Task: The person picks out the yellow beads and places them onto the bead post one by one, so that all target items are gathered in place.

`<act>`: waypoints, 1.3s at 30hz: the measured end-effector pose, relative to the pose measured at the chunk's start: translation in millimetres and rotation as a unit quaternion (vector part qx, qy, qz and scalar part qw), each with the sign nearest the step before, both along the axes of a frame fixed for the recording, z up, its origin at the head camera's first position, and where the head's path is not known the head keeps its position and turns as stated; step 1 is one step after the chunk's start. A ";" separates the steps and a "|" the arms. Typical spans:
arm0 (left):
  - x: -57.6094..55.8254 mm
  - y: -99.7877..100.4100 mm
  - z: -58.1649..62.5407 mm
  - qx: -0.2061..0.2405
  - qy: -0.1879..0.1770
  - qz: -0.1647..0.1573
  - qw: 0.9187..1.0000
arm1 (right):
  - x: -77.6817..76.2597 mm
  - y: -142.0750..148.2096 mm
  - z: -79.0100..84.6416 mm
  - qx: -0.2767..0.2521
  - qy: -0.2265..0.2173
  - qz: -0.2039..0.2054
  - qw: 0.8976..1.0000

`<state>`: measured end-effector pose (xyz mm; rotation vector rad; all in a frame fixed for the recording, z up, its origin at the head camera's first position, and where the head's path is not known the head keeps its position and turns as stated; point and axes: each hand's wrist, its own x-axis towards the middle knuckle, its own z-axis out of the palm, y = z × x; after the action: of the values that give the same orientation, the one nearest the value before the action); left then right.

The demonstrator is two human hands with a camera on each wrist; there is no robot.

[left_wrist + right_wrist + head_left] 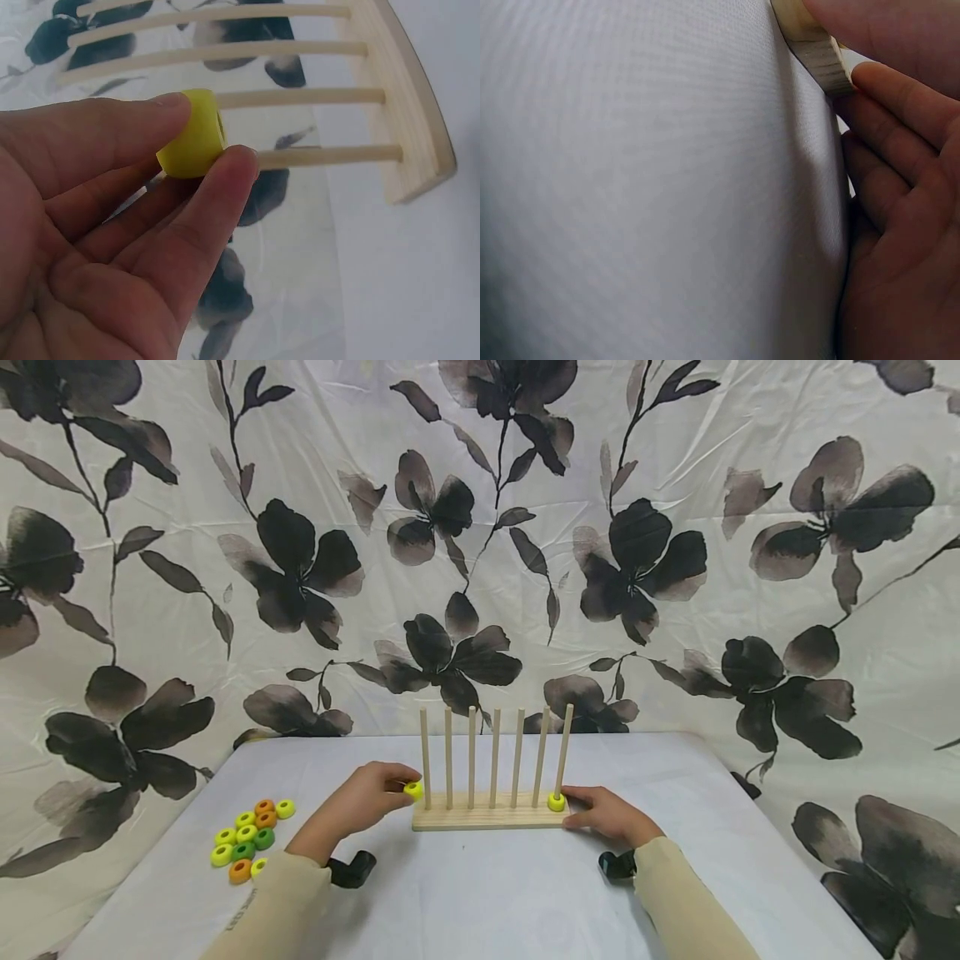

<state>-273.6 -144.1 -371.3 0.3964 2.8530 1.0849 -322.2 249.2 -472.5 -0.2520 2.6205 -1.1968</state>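
A wooden peg stand (487, 819) with a row of several upright dowels stands on the table. My left hand (366, 799) pinches a yellow ring (193, 142) between thumb and fingertips, just left of the leftmost dowel (426, 760). In the left wrist view the ring's hole faces toward the stand's base, and the ring is apart from the base. At the other end, my right hand (607, 815) holds the base's right end (829, 66) between thumb and fingers. Another yellow ring (556, 802) sits low on the rightmost dowel (564, 752).
On the left of the table lies a loose group of yellow, orange and green rings, among them an orange ring (240, 871) and a green ring (263, 838). My left forearm passes close beside them. A floral cloth (480, 568) hangs behind the white table (480, 893).
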 end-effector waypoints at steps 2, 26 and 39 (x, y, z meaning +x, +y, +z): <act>0.0 4.2 2.2 0.002 0.003 -0.004 1.000 | -0.2 0.2 0.0 0.003 0.002 0.001 1.000; -6.1 61.7 39.4 0.042 0.023 -0.060 0.997 | 1.2 1.4 -3.8 0.003 0.005 0.003 1.000; -13.6 85.1 58.7 0.031 0.046 -0.089 0.995 | -0.9 0.2 -2.2 -0.001 0.002 -0.004 1.000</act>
<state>-287.2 -59.0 -312.5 0.7070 2.7998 1.1523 -323.1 249.4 -474.7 -0.2436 2.6262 -1.2034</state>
